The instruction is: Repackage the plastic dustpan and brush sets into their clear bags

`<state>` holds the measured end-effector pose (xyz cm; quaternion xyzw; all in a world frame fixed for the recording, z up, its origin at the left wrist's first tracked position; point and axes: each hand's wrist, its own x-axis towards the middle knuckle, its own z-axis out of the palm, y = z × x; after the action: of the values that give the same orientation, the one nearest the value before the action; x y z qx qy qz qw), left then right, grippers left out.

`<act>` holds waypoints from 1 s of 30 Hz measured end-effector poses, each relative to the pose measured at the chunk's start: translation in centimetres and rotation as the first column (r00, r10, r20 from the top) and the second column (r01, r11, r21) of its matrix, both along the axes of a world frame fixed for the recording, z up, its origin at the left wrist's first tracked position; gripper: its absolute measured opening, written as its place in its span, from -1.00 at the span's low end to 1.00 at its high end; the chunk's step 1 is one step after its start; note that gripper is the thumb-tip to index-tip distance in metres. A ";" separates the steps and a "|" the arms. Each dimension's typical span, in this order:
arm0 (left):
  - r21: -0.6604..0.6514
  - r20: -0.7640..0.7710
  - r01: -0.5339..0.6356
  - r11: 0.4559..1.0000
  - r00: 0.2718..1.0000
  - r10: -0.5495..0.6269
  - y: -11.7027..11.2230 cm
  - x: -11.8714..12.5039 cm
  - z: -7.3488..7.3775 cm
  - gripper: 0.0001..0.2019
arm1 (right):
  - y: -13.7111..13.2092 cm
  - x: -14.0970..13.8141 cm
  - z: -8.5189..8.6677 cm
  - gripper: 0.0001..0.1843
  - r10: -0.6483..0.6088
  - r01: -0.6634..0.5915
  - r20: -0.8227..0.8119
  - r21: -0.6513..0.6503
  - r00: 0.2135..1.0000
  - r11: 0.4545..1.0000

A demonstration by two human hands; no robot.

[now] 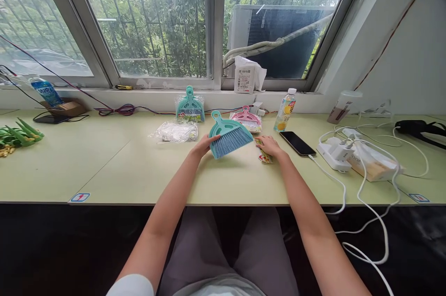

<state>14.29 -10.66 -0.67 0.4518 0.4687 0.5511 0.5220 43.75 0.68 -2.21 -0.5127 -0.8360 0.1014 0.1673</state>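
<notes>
Left hand grasps an unbagged brush, right hand touches a card beside it, grip unclear; brushes behind it remain bagged.

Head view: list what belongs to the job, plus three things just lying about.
Likely involved:
- turquoise plastic dustpan and brush, in left hand
- colourful printed card, under right hand
- bagged turquoise brush set
- bagged pink brush set
- crumpled clear plastic wrapping

Lying about:
- black rectangular smartphone
- clear plastic bottle, orange label
- white power strip
</notes>
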 end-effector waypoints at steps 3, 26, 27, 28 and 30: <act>0.036 0.056 -0.076 0.996 0.996 0.074 0.0 -0.3 0.1 -0.46 | 0.4 0.4 0.1 -0.61 0.008 -0.010 -0.016 -0.111 1.000 0.994; 0.030 0.026 0.045 0.999 0.999 -0.046 0.3 3.1 -1.2 -0.34 | -5.2 -5.8 2.3 -0.83 -0.043 0.081 -0.404 0.078 0.914 0.994; 0.022 0.028 0.053 0.998 0.998 -0.054 0.3 3.1 -1.2 -0.35 | -5.3 -5.8 2.3 -0.83 -0.052 0.094 -0.389 0.091 0.920 0.991; 0.011 0.029 0.062 0.998 0.998 -0.062 0.3 3.0 -1.1 -0.36 | -5.3 -5.8 2.4 -0.84 -0.060 0.107 -0.374 0.106 0.926 0.989; -0.009 0.030 0.073 0.997 0.997 -0.073 0.2 3.0 -1.1 -0.39 | -5.3 -5.8 2.4 -0.85 -0.067 0.120 -0.338 0.137 0.939 0.983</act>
<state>17.31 -10.42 -1.77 0.4578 0.4469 0.5357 0.5510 37.93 -4.59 0.15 -0.5129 -0.7757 0.1129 0.3498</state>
